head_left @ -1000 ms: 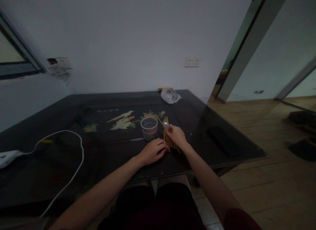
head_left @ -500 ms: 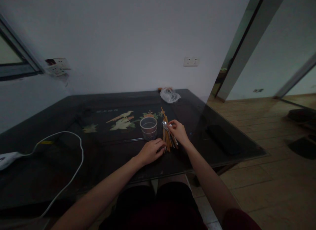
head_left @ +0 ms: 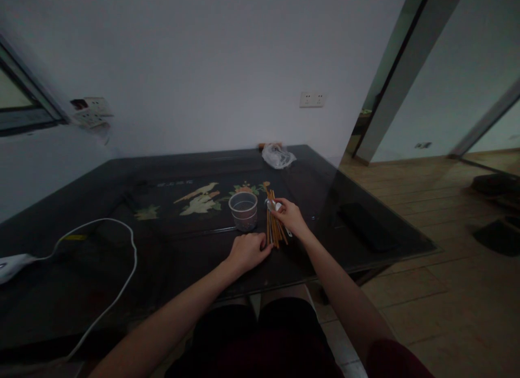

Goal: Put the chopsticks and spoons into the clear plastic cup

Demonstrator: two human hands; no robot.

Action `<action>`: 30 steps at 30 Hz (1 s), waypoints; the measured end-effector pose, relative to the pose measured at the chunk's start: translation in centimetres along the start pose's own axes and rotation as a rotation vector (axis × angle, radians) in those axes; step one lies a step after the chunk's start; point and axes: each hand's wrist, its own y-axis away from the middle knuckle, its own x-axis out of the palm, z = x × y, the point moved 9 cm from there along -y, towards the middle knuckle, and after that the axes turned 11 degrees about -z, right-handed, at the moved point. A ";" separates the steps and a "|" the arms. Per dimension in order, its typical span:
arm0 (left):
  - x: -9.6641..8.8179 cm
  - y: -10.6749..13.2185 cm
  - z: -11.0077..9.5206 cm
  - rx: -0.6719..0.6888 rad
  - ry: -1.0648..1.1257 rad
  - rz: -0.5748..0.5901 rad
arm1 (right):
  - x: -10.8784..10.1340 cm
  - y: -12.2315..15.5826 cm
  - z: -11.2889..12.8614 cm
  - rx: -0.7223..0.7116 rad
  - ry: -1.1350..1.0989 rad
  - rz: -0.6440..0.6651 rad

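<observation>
A loose bundle of wooden chopsticks (head_left: 275, 232) lies on the dark table, with the bowl of a shiny spoon (head_left: 271, 205) and other pale utensils among them. Thumb and fingers of my right hand (head_left: 291, 215) pinch the spoon near its bowl, over the upper part of the bundle. Beside the lower left of the chopsticks rests my left hand (head_left: 248, 251), fingers loosely bent, thumb and forefinger apart, the thumb tip at the stick ends. Just beyond my left hand stands a clear plastic cup (head_left: 244, 211), upright.
A crumpled clear plastic bag (head_left: 278, 156) lies at the table's back edge by the wall. On the right is a dark flat object (head_left: 365, 226). A white power strip (head_left: 14, 267) with its cable (head_left: 134, 248) lies at left. The table (head_left: 195, 259) has a bird-and-flower picture.
My left hand has drawn its fingers in, with the thumb now stretched toward the stick ends. My right hand has shifted slightly, still pinching the spoon. The view has moved a little.
</observation>
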 end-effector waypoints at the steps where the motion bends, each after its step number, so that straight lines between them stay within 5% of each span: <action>1: -0.2 0.1 0.1 -0.009 -0.018 0.006 | 0.0 0.0 0.1 -0.006 0.004 0.000; 13: -0.3 -0.1 1.8 -0.045 -0.170 0.020 | 0.4 0.4 0.3 -0.008 0.038 0.029; 20: -0.4 -0.2 3.9 -0.259 0.150 -0.014 | 1.1 0.8 -0.6 0.153 -0.191 0.096; 30: -0.6 -0.2 3.5 -0.204 0.422 -0.134 | 2.6 1.3 -1.0 0.358 -0.631 0.167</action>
